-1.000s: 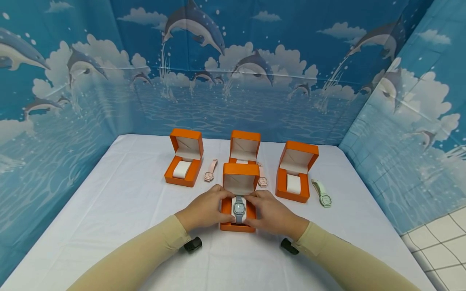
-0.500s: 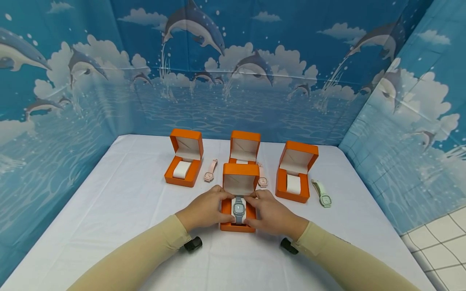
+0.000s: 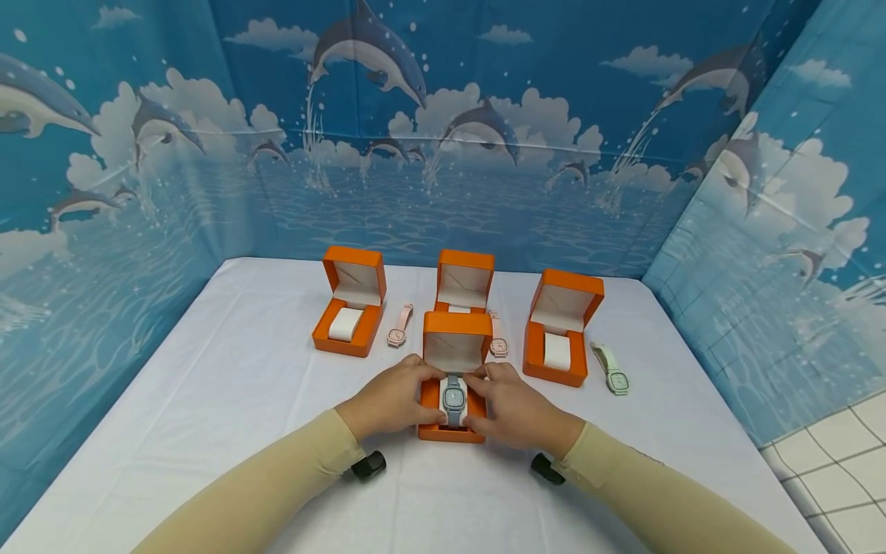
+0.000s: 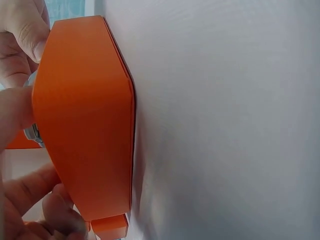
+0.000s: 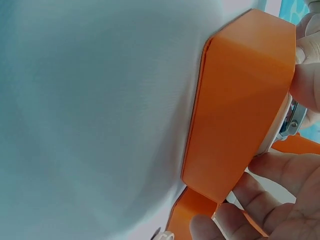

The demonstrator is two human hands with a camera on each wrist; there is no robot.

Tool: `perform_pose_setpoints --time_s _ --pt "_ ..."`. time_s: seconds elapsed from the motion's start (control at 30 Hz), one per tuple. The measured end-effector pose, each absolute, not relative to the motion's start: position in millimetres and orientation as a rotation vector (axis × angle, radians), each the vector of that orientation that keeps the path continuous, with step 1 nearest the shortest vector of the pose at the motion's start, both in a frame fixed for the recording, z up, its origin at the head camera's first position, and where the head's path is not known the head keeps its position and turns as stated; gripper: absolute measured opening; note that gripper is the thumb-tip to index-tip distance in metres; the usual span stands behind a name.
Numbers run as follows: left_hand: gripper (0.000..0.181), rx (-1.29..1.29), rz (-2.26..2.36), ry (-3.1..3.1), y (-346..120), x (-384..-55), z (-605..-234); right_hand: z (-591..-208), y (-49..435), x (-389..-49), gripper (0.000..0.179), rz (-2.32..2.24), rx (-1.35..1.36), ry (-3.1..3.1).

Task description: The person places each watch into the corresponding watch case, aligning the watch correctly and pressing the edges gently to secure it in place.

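A grey-blue wristwatch is strapped round a white cushion in an open orange watch box at the front middle of the table. From the left, my left hand pinches the cushion's end, thumb in front and fingertips toward the lid. My right hand does the same at the opposite end. Both wrist views show the box's orange side wall flat on the cloth. The watch case stands just above the rim in the right wrist view.
Behind stand three more open orange boxes: left, middle and right, the middle one partly hidden. Two pink watches, one left and another right of the front box, and a green watch lie on the white tablecloth.
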State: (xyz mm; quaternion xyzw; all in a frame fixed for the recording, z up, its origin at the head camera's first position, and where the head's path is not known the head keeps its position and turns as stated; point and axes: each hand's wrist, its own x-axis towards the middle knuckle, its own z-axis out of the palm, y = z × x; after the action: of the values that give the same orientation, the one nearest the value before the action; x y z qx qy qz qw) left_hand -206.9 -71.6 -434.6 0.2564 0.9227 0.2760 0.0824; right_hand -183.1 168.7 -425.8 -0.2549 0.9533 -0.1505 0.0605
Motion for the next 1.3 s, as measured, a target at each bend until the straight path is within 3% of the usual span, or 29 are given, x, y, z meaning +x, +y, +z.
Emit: perform_pose_setpoints --time_s 1.3 --pt "0.062 0.796 0.764 2.78 -72.6 -200.3 -423.3 -420.3 169.5 -179.9 0.076 -0.441 -0.749 2.89"
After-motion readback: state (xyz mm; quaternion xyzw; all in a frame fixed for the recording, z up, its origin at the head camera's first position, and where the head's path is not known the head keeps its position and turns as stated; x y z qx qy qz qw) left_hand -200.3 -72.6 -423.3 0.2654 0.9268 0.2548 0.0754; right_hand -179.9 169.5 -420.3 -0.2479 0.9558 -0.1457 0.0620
